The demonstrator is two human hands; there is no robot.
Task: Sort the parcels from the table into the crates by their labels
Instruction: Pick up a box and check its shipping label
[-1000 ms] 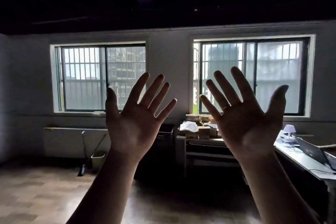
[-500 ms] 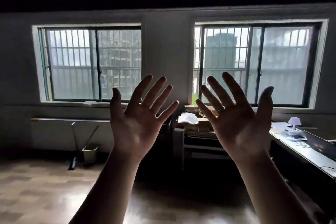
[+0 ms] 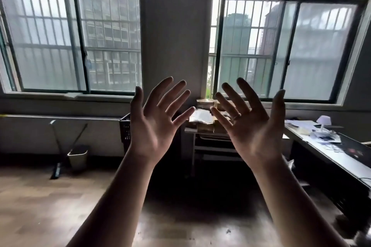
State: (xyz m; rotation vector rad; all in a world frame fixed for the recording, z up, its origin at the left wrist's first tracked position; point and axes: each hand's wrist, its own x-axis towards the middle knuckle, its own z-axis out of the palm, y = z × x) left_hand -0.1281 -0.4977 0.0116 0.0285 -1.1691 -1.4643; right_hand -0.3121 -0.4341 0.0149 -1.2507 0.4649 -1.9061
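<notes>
Under the right window (image 3: 281,46), parcels (image 3: 204,120) lie heaped on a small table (image 3: 212,148); a dark crate (image 3: 124,126) stands just left of it, partly behind the left hand (image 3: 152,128); both hands are raised before them, palms toward the camera, fingers spread straight, holding nothing; the right hand (image 3: 253,134) wears a ring (image 3: 236,116).

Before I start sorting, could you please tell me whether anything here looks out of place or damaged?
Nothing looks spilled or broken. The parcels sit in a loose, uneven heap on the small table, and papers lie scattered on the desk. The left hand and right hand are raised, open and empty.
</notes>
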